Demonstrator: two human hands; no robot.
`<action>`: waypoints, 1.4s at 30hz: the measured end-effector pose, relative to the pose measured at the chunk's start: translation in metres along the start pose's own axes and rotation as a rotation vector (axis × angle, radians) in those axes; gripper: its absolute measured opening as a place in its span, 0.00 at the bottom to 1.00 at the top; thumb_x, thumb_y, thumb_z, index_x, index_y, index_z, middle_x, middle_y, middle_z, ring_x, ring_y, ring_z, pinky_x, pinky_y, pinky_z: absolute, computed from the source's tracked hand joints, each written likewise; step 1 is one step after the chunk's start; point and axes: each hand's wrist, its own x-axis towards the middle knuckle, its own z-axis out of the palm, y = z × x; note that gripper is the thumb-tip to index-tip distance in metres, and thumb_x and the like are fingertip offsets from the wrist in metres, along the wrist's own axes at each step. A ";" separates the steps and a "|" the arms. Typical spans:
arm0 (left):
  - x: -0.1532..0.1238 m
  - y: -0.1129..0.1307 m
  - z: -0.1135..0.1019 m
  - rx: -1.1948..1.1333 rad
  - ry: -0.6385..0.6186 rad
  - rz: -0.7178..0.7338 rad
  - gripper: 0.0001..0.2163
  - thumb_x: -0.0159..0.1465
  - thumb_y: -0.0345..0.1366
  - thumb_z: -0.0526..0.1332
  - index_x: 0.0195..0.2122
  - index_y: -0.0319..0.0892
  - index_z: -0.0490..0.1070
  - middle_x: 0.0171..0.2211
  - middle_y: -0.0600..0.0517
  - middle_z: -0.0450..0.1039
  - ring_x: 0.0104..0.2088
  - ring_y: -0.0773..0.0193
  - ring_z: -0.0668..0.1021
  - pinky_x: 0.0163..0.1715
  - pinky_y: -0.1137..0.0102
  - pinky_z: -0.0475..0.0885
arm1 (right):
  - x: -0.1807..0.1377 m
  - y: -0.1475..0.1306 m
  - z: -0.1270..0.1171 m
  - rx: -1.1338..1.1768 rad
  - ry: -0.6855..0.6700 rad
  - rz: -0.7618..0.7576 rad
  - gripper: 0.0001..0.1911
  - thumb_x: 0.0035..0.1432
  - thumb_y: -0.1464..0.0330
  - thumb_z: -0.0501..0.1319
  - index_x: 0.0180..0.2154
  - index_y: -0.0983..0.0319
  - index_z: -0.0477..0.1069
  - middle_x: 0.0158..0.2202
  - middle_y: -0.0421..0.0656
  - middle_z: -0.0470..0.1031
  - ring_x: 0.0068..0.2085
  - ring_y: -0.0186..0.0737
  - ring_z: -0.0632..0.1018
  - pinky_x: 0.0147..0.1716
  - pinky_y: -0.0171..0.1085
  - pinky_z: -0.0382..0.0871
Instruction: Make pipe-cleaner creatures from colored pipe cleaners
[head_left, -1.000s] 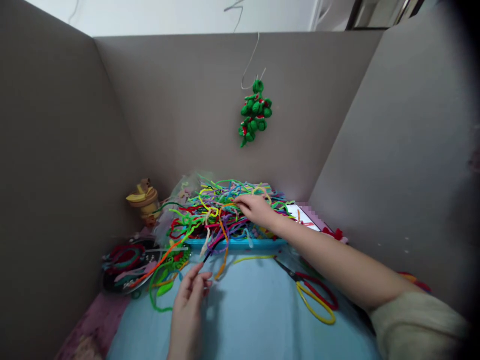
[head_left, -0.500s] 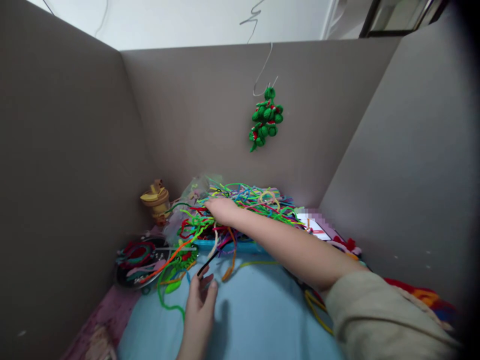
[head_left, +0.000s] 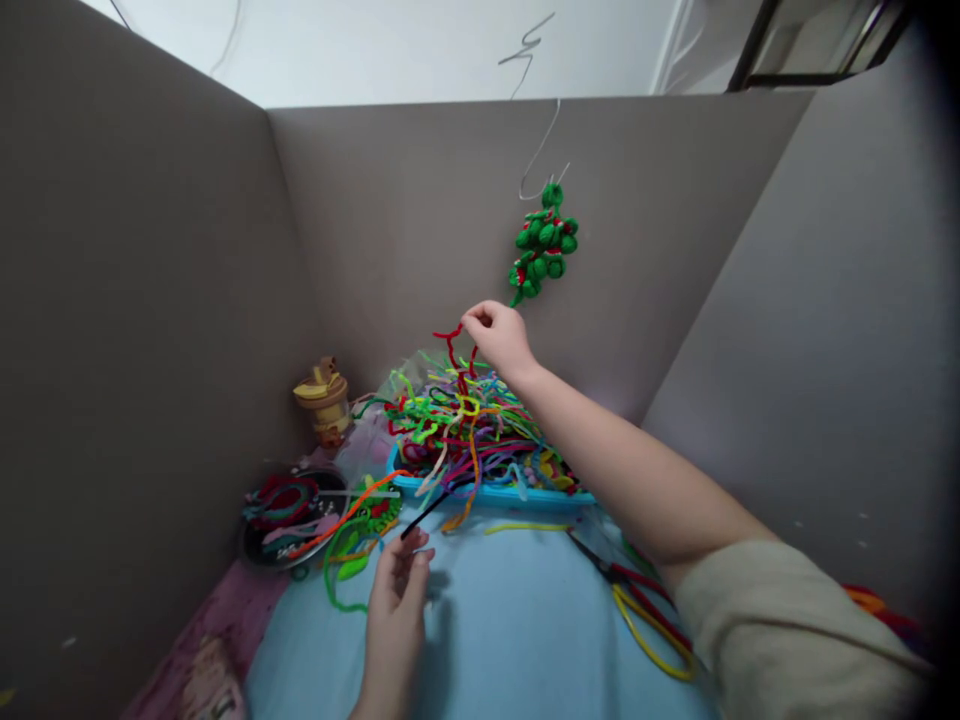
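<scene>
My right hand [head_left: 499, 337] is raised above a blue tray [head_left: 491, 492] heaped with tangled coloured pipe cleaners [head_left: 465, 425]. Its fingers pinch a red pipe cleaner [head_left: 455, 352] that trails down into the heap. My left hand [head_left: 397, 597] rests on the light blue cloth [head_left: 510, 620] near the front, fingers curled round the end of a black pipe cleaner [head_left: 424, 515] that runs up toward the tray.
Grey cardboard walls [head_left: 150, 300] close in on three sides. A green pipe-cleaner cluster [head_left: 544, 245] hangs on a wire hook at the back wall. A yellow-capped jar [head_left: 324, 400] and a dark dish of scraps [head_left: 289, 510] stand left. Scissors with red and yellow handles [head_left: 637, 600] lie right.
My right hand has gone from pressing into the heap to lifting up and back, drawing a red pipe cleaner out of it. The left hand has stayed almost still.
</scene>
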 end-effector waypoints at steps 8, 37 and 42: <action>0.000 0.021 -0.003 -0.412 -0.234 -0.116 0.22 0.53 0.51 0.61 0.42 0.40 0.72 0.43 0.42 0.73 0.45 0.54 0.74 0.42 0.63 0.70 | -0.119 -0.051 0.000 -0.025 -0.540 -0.651 0.08 0.58 0.70 0.51 0.34 0.62 0.68 0.33 0.40 0.72 0.31 0.32 0.70 0.30 0.30 0.60; 0.011 0.034 -0.023 -0.177 0.147 0.155 0.18 0.57 0.44 0.60 0.47 0.44 0.66 0.34 0.50 0.75 0.37 0.63 0.76 0.40 0.68 0.69 | -0.231 0.010 -0.025 -0.464 -0.947 -0.624 0.07 0.52 0.75 0.51 0.33 0.64 0.66 0.27 0.44 0.72 0.27 0.37 0.71 0.25 0.34 0.57; -0.008 0.022 -0.015 0.281 -0.195 0.261 0.10 0.49 0.38 0.66 0.33 0.43 0.75 0.35 0.46 0.75 0.40 0.56 0.74 0.42 0.69 0.67 | -0.243 0.003 -0.030 -0.437 -0.880 -0.726 0.08 0.56 0.74 0.50 0.35 0.64 0.66 0.24 0.42 0.71 0.23 0.36 0.69 0.22 0.34 0.55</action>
